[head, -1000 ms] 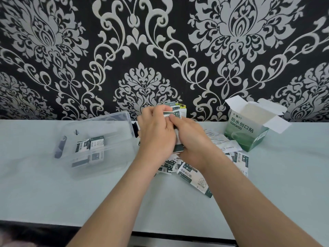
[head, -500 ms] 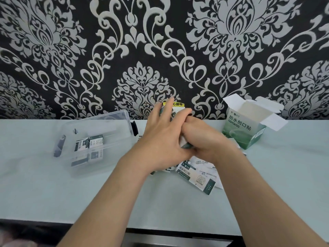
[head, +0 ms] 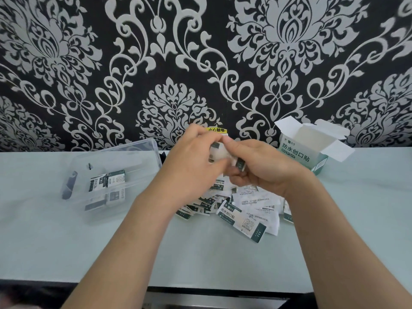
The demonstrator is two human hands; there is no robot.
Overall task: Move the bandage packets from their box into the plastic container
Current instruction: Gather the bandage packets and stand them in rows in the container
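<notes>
Since before, the left hand has curled its fingers and, with the right hand, pinches a few packets mid-frame; the plastic container sits to their left, nearer the left hand.

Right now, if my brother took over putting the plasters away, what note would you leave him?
Hands: the left hand and right hand both grip a small bunch of packets between them, above the table.
Box: open, flaps up, on the right.
Done: a few packets lie in the plastic container on the left.
Left to do: the held bunch and the loose pile in front of the hands go into the container.
</notes>
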